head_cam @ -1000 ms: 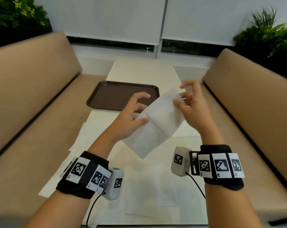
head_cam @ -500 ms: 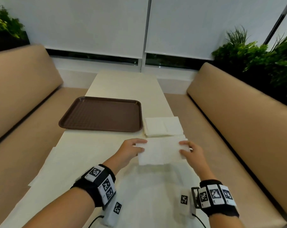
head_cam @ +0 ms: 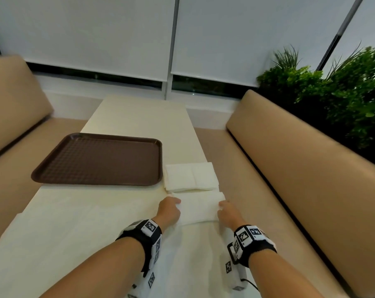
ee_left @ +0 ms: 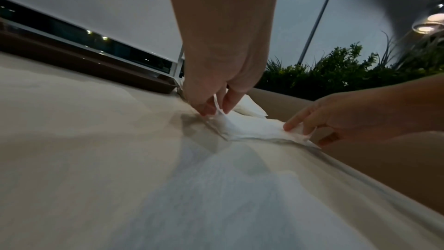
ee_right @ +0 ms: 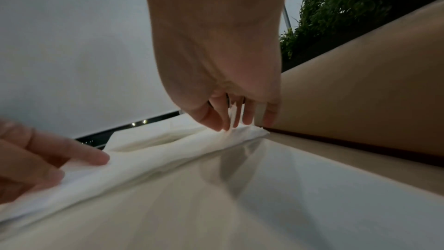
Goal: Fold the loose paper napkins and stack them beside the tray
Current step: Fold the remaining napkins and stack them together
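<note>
Overhead, from the head view, the left hand (head_cam: 169, 210) and right hand (head_cam: 226, 212) each pinch one end of a folded napkin (head_cam: 200, 208) lying on the counter (head_cam: 74, 211), just near of the stack of folded napkins (head_cam: 191, 177). That stack sits right beside the brown tray (head_cam: 100, 161), at its right edge. More loose napkins (head_cam: 195, 265) lie flat on the near part of the counter, between the forearms.

From the left wrist, the left grip pinches the napkin's left edge between thumb and fingertips (ee_left: 206, 110), the paper lifted slightly there.

From the right wrist, the right grip's fingertips (ee_right: 216, 123) close on the napkin's right end, a bit of paper showing between the fingers.
</note>
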